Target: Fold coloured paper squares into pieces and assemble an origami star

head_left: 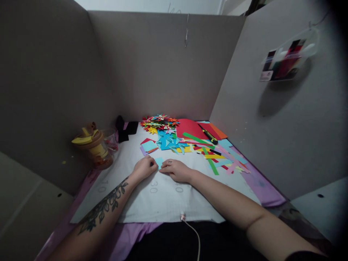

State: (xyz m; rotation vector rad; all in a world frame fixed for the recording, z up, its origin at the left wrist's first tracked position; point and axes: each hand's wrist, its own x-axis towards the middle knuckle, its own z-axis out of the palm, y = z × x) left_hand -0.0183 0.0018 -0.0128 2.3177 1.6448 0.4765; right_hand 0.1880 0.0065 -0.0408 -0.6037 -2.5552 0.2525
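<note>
A small light blue piece of paper (159,162) lies between my two hands on the white sheet. My left hand (145,167) is closed at its left edge, with fingers curled in and the tips partly hidden. From the other side my right hand (176,170) grips the paper's right edge, fingers bent together. Just beyond is a small stack of paper squares (149,146), light blue on top. Several folded light blue pieces (170,142) rest on a blue sheet behind my right hand.
A heap of colourful folded paper stars (159,124) lies at the back. Red sheets (189,129), a yellow-black utility knife (208,135) and loose paper strips (214,159) spread to the right. A brown pot-like holder (91,146) stands left. Grey panels (163,65) enclose the table.
</note>
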